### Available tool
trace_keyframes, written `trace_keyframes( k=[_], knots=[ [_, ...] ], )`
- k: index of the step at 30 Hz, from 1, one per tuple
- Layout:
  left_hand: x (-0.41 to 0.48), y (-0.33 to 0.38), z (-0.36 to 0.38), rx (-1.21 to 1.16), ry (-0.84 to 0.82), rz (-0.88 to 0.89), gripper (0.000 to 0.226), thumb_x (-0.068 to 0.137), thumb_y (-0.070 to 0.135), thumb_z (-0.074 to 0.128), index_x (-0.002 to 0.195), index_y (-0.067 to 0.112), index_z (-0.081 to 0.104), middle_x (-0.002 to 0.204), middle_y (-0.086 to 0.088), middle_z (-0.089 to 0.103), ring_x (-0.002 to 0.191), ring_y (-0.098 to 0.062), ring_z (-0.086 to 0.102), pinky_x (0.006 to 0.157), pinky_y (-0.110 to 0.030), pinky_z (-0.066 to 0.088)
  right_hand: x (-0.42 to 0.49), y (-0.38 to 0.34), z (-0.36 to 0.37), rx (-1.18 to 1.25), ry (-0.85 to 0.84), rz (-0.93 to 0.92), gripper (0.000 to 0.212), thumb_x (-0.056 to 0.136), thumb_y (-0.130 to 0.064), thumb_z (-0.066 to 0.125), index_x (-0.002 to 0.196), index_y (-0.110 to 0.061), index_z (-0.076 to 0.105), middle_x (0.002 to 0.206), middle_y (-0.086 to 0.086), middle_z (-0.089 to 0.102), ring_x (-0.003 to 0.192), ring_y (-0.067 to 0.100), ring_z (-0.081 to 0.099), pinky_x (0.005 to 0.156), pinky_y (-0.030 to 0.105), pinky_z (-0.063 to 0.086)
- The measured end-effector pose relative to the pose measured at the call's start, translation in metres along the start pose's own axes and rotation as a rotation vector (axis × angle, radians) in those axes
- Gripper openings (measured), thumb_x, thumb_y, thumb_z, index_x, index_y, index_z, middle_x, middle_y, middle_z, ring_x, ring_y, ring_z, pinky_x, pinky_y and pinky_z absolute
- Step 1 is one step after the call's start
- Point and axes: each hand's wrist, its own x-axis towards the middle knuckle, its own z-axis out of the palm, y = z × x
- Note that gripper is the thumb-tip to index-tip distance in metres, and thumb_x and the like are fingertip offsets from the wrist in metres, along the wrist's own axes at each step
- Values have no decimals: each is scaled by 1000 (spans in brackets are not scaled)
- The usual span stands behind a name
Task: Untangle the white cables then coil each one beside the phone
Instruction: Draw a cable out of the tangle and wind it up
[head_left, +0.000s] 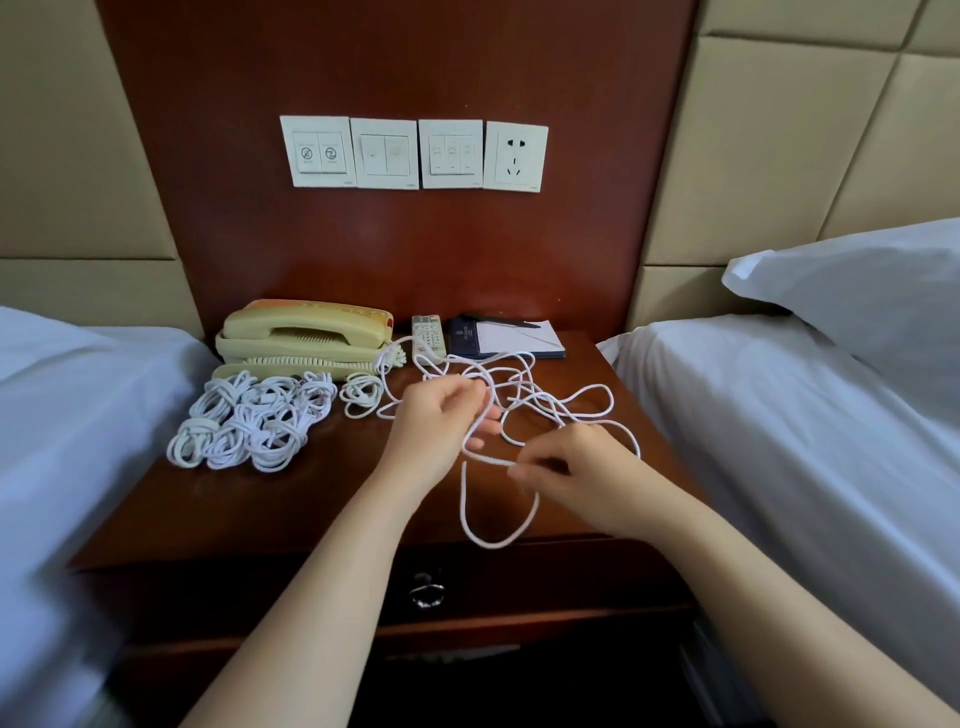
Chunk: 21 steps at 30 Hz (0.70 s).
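A cream phone (306, 335) stands at the back left of the wooden nightstand (291, 499). In front of it lie several coiled white cables (249, 421), with one small coil (361, 392) apart to their right. A loose tangle of white cable (550, 400) spreads over the middle and right of the top. My left hand (441, 426) holds strands of that tangle, fingers curled round them. My right hand (576, 467) pinches a strand near its fingertips, and a long loop (493, 540) hangs down from both hands past the front edge.
A remote control (428, 335) and a notepad with a pen (506, 335) lie behind the tangle. Wall switches and a socket (413, 153) sit above. Beds with white sheets (810, 441) flank the nightstand; a drawer handle (426, 590) shows below.
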Motion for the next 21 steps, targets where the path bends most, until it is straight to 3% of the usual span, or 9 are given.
trace_keyframes(
  k=[2,4,8,12,15,18,21],
  knots=[
    [-4,-1,0,128,-114,-106,28,100,27,40,91,14,63,90,-4,71,69,-8,68,63,-23,51,4,0,2,19,72,31,28,92,-22,58,66,-12,63,56,-2,55,57,9,49,55,19,33],
    [-8,-3,0,295,-159,-84,35,100,36,36,88,17,63,88,0,71,71,-12,68,70,-27,49,8,0,4,44,148,82,30,92,-19,56,65,-7,62,54,-1,56,53,9,49,53,20,33],
    [-18,-2,-2,465,-67,97,40,99,39,33,84,16,61,74,2,68,71,-15,66,77,-39,52,18,-4,7,222,355,167,5,90,-12,60,87,-16,61,44,-9,49,40,7,44,45,15,30],
    [-25,-12,-8,535,10,245,18,97,37,38,106,24,48,71,4,64,70,-16,63,71,-44,51,24,-11,11,358,541,155,14,88,0,53,93,-13,52,42,-4,40,40,13,33,41,21,26],
    [-28,-17,-11,518,-17,319,24,98,36,36,93,18,52,74,3,62,71,-16,60,71,-44,48,29,-13,16,388,614,144,17,85,6,47,83,-10,55,43,-4,36,39,8,27,40,18,22],
    [-30,-14,-12,537,-120,335,47,101,32,32,84,4,65,90,-1,64,88,-13,57,85,-35,42,31,-12,20,395,741,169,26,83,8,45,75,-9,62,42,-9,41,38,6,33,41,14,24],
    [-31,-10,-11,534,-223,324,54,100,35,32,57,12,57,69,6,57,71,0,53,76,-23,38,33,-11,20,446,801,201,31,84,8,39,74,-7,64,52,0,56,44,5,46,44,15,33]
  ],
)
